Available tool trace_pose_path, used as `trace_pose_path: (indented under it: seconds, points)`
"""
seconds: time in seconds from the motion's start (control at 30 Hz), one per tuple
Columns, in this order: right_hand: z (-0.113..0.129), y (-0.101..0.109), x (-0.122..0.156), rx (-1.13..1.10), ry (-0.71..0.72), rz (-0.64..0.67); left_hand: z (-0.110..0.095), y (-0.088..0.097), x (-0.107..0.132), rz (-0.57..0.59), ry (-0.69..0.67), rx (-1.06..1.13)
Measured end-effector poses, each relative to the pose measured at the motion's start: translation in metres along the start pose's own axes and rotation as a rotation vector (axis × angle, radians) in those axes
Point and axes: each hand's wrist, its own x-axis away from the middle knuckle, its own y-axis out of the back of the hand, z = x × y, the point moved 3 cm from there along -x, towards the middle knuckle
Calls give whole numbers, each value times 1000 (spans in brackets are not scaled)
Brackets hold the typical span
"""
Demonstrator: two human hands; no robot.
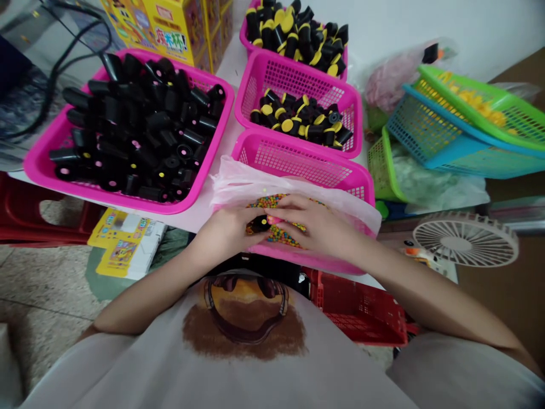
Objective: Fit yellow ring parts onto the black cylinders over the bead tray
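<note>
My left hand point(230, 230) is closed around a small black plastic cup point(258, 224) with a yellow dot on its end. Against it, the bent fingers of my right hand point(313, 218) meet the left fingertips; a small pink spot point(272, 220) shows there, too small to name. Both hands are over a heap of tiny multicoloured balls point(283, 236) in a pink-white plastic bag point(251, 175). That bag lines the nearest pink basket point(304, 150). My fingers hide part of the cup and the balls.
To the left, a pink basket point(213, 153) holds several black cups. Behind the bag, a middle pink basket point(357, 113) and a far pink basket point(242, 34) contain black pieces with yellow caps. Yellow boxes point(170, 28), stacked baskets point(430, 130) and a fan point(464, 241) stand around.
</note>
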Motion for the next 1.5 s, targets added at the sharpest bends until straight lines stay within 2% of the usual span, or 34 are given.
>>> trace_pose_path:
  seconds: [0.1, 0.3, 0.53, 0.67, 0.73, 0.8, 0.9, 0.97, 1.13, 1.33, 1.5]
  points:
    - [7, -1, -6, 46, -25, 38, 0, 0, -1, -2, 3, -1]
    - [16, 5, -10, -19, -175, 72, 2, -1, -1, 8, 29, 2]
    - [16, 13, 2, 75, -57, 35, 3, -1, 2, -36, 17, 13]
    - [2, 10, 25, 145, -93, 132, 5, -1, 3, -68, -3, 10]
    - [-13, 5, 38, 242, -213, 209, 7, -1, 3, -44, -5, 8]
    - [-32, 3, 51, 398, -427, 225, 8, -1, 3, -28, -12, -7]
    - [-55, 7, 67, 591, -710, 129, 10, 0, 4, -28, -30, -37]
    - [-64, 8, 73, 643, -782, 82, 11, 1, 4, -34, -41, -54]
    - [-70, 9, 73, 629, -754, 100, 14, 0, 5, -39, -53, -85]
    - [-58, 13, 67, 545, -621, 94, 18, 2, 8, -37, -44, -70]
    - [-54, 15, 60, 531, -699, 63, 24, 6, 8, -5, 46, -118]
